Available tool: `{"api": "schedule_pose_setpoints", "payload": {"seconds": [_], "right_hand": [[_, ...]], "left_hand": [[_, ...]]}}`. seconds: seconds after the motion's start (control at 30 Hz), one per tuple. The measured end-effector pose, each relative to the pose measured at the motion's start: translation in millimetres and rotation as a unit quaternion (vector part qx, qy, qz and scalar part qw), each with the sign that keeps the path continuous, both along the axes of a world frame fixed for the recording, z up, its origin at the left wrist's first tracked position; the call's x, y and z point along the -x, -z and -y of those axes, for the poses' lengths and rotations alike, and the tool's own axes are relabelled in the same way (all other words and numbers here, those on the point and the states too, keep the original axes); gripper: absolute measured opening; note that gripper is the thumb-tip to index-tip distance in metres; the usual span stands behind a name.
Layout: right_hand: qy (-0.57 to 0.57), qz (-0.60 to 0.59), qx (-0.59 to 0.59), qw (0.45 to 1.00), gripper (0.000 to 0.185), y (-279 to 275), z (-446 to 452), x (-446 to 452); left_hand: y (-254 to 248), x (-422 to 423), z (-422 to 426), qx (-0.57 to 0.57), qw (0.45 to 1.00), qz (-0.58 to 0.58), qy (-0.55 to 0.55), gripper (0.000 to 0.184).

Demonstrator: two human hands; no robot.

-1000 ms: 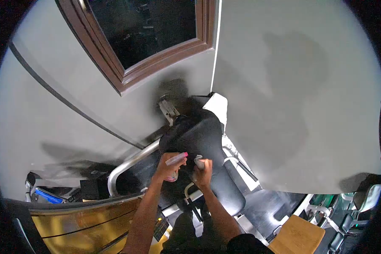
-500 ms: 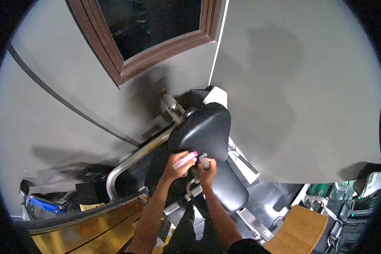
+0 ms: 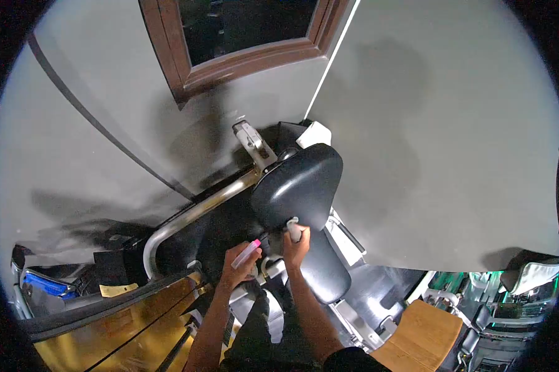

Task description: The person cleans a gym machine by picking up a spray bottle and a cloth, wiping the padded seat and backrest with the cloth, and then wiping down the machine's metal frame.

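In the head view, my left hand is closed around a slim, pale translucent bottle with a pink top, held tilted. My right hand grips a small pale grey object; its kind is too blurred to make out. That hand is close to the lower edge of a black padded backrest, and I cannot tell whether the object touches it. Below and to the right of my right hand lies the black seat pad of the same exercise machine.
A curved metal tube runs left of the backrest. A tan pad stands at the lower right, and a wood-coloured panel at the lower left. Grey walls and a brown-framed window rise behind.
My hands have moved apart: the left, with the bottle, went down and left, while the right stays near the backrest's lower edge. The camera view has shifted slightly.
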State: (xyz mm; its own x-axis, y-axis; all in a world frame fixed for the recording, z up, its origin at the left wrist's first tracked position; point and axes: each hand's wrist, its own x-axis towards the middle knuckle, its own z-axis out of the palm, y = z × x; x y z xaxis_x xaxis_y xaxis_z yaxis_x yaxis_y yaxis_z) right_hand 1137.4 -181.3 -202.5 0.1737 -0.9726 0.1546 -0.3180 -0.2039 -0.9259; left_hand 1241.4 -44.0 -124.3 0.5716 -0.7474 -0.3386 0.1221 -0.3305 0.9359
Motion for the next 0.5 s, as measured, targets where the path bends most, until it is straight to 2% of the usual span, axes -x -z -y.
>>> {"api": "schedule_pose_setpoints", "payload": {"seconds": [0.1,0.17,0.2,0.33,0.37,0.4,0.43,0.47,0.5], "right_hand": [[-0.039,0.001,0.063,0.997,0.023,23.3,-11.5,6.8],[0.044,0.084,-0.161,0.982,0.024,54.4,-21.6,14.3],[0.055,0.065,-0.159,0.984,0.024,85.9,-20.6,22.0],[0.083,0.027,-0.187,0.979,0.025,72.7,-13.7,14.5],[0.081,0.023,-0.187,0.979,0.025,71.3,-14.8,15.3],[0.054,0.022,-0.152,0.987,0.024,46.3,-16.5,9.4],[0.027,0.024,-0.116,0.993,0.022,23.9,-18.1,1.6],[0.0,0.092,-0.138,0.986,0.021,14.2,-20.6,-3.0],[-0.001,0.093,-0.139,0.986,0.021,15.8,-22.5,-4.3]], "left_hand": [[8.2,1.3,-6.6,0.029,0.999,0.01,0.008,0.023],[18.2,4.3,-11.8,0.042,0.999,0.005,-0.003,0.022],[21.0,4.2,-13.6,0.058,0.998,0.004,-0.01,0.022],[14.2,1.0,-22.4,0.033,0.997,0.062,0.024,0.021],[13.6,-0.2,-24.0,0.016,1.0,0.012,0.014,0.021],[14.2,1.2,-25.4,0.001,0.999,-0.04,0.004,0.022],[19.2,2.7,-26.9,0.002,0.999,-0.041,0.001,0.022],[26.7,3.3,-29.1,0.016,0.999,-0.034,-0.003,0.022],[27.8,2.7,-30.6,0.028,0.999,-0.027,-0.006,0.022]]}}
